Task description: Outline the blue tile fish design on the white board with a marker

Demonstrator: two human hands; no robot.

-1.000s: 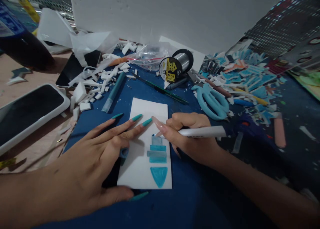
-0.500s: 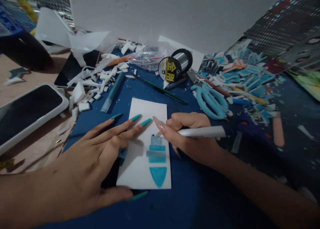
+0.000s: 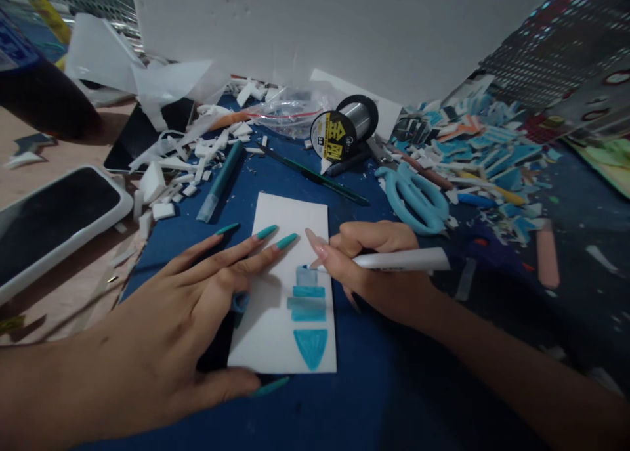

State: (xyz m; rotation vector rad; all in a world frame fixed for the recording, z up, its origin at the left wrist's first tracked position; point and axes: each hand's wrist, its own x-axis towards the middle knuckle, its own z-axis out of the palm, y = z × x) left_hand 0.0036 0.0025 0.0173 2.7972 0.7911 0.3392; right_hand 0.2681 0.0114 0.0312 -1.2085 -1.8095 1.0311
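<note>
A white foam board [image 3: 275, 333] lies on the blue mat, with blue bands and a blue triangle coloured along its right side. My left hand [image 3: 197, 313] rests flat with fingers spread, two fingertips on the board and the thumb by its lower left corner. In my right hand [image 3: 374, 267] is a white marker pen [image 3: 408, 260], pinched between thumb and fingers. Its tip meets the top edge of the uppermost, paler blue patch [image 3: 306, 276]. A small blue rolled thing [image 3: 240, 301] shows partly beneath my left hand.
Behind the board lie a teal marker [image 3: 221, 182], a dark green craft knife [image 3: 315, 175], a wire spool [image 3: 339, 129] and blue-handled scissors [image 3: 416, 198]. Foam scraps [image 3: 492, 142] are heaped at the right. A white-framed phone [image 3: 63, 221] and a dark bottle [image 3: 44, 90] are at the left.
The marker tip has moved slightly to the right along the top of the pale blue patch, my right hand with it. My left hand stays on the board.
</note>
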